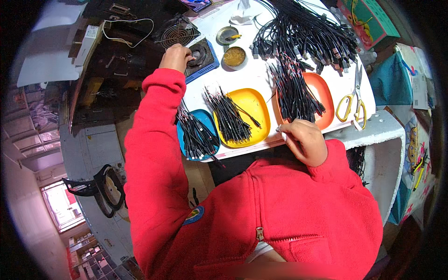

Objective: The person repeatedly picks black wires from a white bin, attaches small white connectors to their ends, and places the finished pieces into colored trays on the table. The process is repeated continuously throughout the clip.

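My left hand [175,58] reaches to the far left of the white table, fingers curled together at the edge of a blue box-shaped device [203,70] with a dark round recess. Whatever those fingertips pinch is too small to make out. Close to my body, my right hand [306,143] is closed at the table's front edge, thumb against fingers. A whitish bit shows at its fingertips, but I cannot tell what it is. Just beyond lies a bundle of black cables [296,93] with stripped wire ends, across an orange tray [322,95].
Black connector leads fill a blue tray [213,122] and a yellow tray [259,100]. Behind stand a tin of amber paste [234,57], its lid [227,35] and a fan grille [176,36]. A large cable heap [312,35] lies far right; yellow-handled scissors [357,95] lie near the right edge.
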Demonstrator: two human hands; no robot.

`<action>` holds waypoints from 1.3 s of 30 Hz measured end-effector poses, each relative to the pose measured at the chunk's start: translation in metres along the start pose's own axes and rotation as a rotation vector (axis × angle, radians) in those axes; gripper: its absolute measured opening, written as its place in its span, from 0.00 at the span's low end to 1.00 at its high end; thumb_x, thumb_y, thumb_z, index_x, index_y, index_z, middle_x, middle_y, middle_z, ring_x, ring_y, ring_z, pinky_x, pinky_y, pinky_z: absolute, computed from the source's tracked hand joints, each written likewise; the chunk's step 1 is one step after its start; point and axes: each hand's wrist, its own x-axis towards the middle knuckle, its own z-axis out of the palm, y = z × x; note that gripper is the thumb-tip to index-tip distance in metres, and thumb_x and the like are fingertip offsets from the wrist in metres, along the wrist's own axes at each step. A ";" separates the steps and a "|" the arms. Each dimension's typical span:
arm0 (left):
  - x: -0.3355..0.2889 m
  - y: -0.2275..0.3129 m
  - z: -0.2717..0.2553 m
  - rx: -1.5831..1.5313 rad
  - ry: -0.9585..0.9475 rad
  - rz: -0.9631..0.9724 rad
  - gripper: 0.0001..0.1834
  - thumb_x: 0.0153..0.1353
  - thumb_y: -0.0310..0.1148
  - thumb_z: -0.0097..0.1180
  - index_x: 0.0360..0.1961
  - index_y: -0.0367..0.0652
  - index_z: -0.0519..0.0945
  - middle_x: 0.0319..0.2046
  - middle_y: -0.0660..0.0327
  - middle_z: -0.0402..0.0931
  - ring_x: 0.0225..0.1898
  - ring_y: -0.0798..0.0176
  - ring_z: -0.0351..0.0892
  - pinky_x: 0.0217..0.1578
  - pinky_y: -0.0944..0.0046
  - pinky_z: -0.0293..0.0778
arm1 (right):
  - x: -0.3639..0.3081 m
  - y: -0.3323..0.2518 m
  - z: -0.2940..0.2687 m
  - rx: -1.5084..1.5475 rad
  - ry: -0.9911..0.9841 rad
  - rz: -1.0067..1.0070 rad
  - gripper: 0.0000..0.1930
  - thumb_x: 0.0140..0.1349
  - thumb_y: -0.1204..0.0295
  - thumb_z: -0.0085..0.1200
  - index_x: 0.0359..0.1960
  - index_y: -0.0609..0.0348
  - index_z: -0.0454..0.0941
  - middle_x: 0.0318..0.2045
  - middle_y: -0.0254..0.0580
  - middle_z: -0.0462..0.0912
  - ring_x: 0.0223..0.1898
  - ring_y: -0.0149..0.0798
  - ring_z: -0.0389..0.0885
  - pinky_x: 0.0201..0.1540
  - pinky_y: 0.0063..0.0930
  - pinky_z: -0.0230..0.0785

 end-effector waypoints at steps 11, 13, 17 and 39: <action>0.013 0.009 0.000 0.124 -0.116 -0.010 0.06 0.55 0.28 0.57 0.32 0.39 0.84 0.37 0.45 0.78 0.41 0.43 0.80 0.43 0.51 0.77 | -0.001 0.000 -0.001 0.026 0.013 0.020 0.07 0.53 0.81 0.55 0.35 0.61 0.76 0.26 0.46 0.77 0.28 0.48 0.78 0.33 0.36 0.71; 0.017 0.009 0.001 0.149 -0.137 -0.024 0.06 0.55 0.27 0.57 0.33 0.39 0.83 0.38 0.44 0.78 0.41 0.43 0.80 0.43 0.51 0.77 | -0.001 -0.001 -0.002 0.033 0.015 0.024 0.07 0.53 0.81 0.55 0.35 0.61 0.75 0.26 0.47 0.77 0.28 0.48 0.78 0.33 0.36 0.71; 0.021 0.012 0.002 0.229 -0.216 -0.064 0.07 0.55 0.26 0.57 0.34 0.38 0.82 0.40 0.44 0.78 0.42 0.42 0.80 0.43 0.51 0.77 | -0.003 -0.004 -0.003 0.021 0.019 0.020 0.07 0.53 0.81 0.55 0.35 0.61 0.75 0.25 0.46 0.77 0.28 0.48 0.78 0.32 0.36 0.70; -0.172 0.230 -0.140 -2.194 0.057 0.276 0.10 0.65 0.27 0.52 0.47 0.38 0.76 0.40 0.56 0.75 0.22 0.73 0.64 0.24 0.76 0.62 | -0.024 -0.084 0.023 0.464 -0.178 -0.181 0.26 0.65 0.65 0.52 0.58 0.69 0.60 0.38 0.57 0.76 0.41 0.51 0.78 0.44 0.37 0.69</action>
